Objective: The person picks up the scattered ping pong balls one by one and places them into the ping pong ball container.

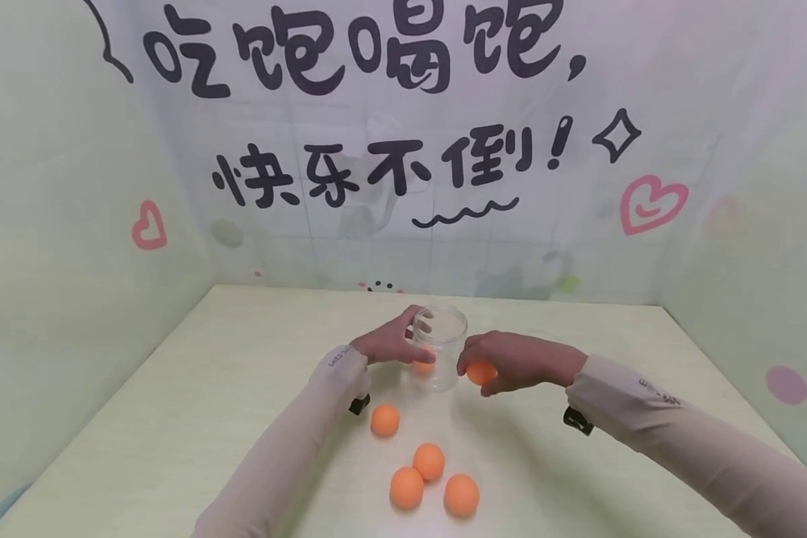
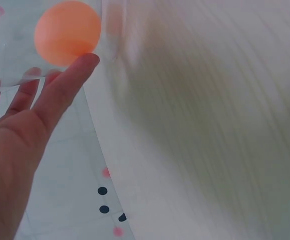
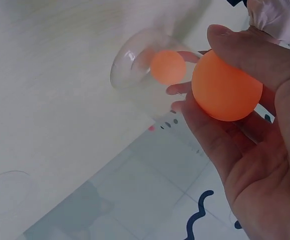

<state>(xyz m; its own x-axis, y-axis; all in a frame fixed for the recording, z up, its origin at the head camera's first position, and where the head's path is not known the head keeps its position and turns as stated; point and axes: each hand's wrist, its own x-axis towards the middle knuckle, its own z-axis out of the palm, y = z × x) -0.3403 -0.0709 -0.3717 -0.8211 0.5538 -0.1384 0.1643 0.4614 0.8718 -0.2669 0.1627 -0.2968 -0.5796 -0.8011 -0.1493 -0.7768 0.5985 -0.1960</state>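
A clear jar (image 1: 444, 340) with a wide open mouth stands upright on the table. My left hand (image 1: 391, 341) grips its left side, the thumb in front and the fingers round the back. Through the clear wall an orange ball (image 2: 67, 32) shows inside the jar, close to the left thumb. My right hand (image 1: 514, 360) holds another orange ball (image 3: 227, 85) between thumb and fingers, just right of the jar and below its rim. Nearer to me, several orange balls lie loose on the table, among them one ball (image 1: 385, 420) by the left sleeve.
The pale table (image 1: 195, 403) meets a printed curtain (image 1: 403, 254) at its back edge, with more sheeting at both sides. A faint clear round outline (image 3: 7, 194) shows on the table in the right wrist view.
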